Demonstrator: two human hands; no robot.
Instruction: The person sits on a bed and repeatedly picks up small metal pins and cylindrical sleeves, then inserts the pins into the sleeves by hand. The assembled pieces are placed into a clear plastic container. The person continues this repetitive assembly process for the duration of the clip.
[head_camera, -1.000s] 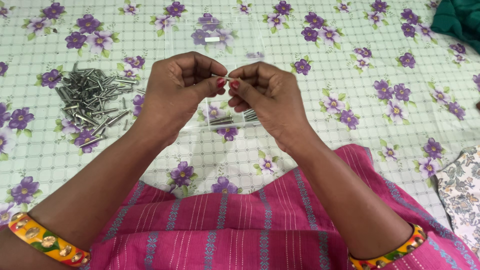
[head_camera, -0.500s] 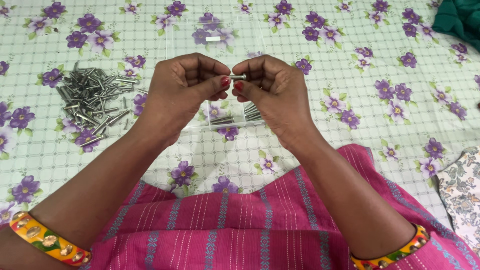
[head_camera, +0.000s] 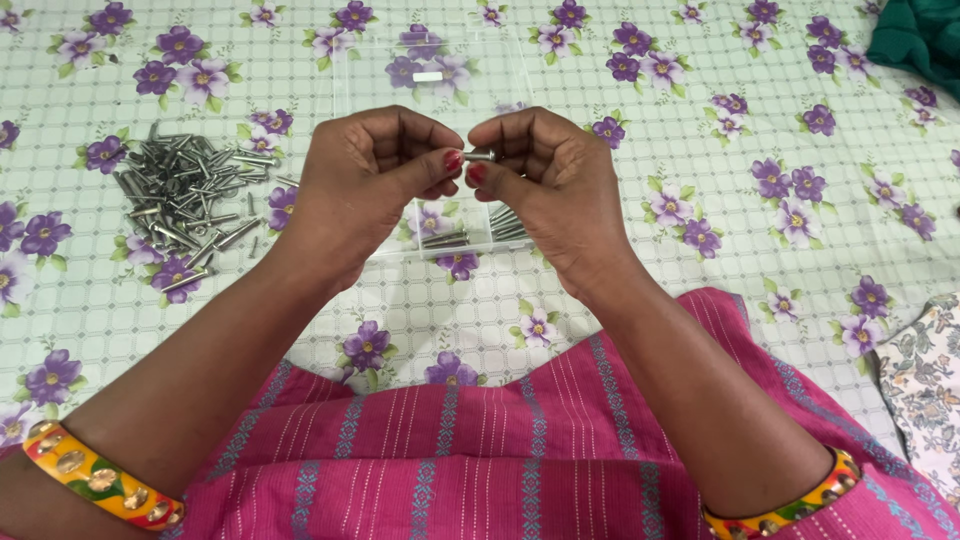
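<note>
Near the top middle of the frame the left hand (head_camera: 365, 180) and the right hand (head_camera: 545, 185) meet fingertip to fingertip over a small metal bolt (head_camera: 481, 155) — each hand is closed into a pinch, thumb against forefinger, and the bolt is caught between the two pinches. Its long axis runs roughly level, left to right across the picture, with only a short silver stretch showing in the gap between the red-painted thumbnails; both ends are buried under the fingers, so whether a nut or second piece sits on it cannot be made out. Neither hand is nearer — they share it evenly. Directly below and behind the hands lies a clear plastic box (head_camera: 345, 70), hard to trace against the flowered cloth (head_camera: 700, 330), with a few bolts visible in its near compartments under the knuckles. A loose heap of bolts (head_camera: 185, 200) rests well apart at the left of the frame, nearer the left hand.
</note>
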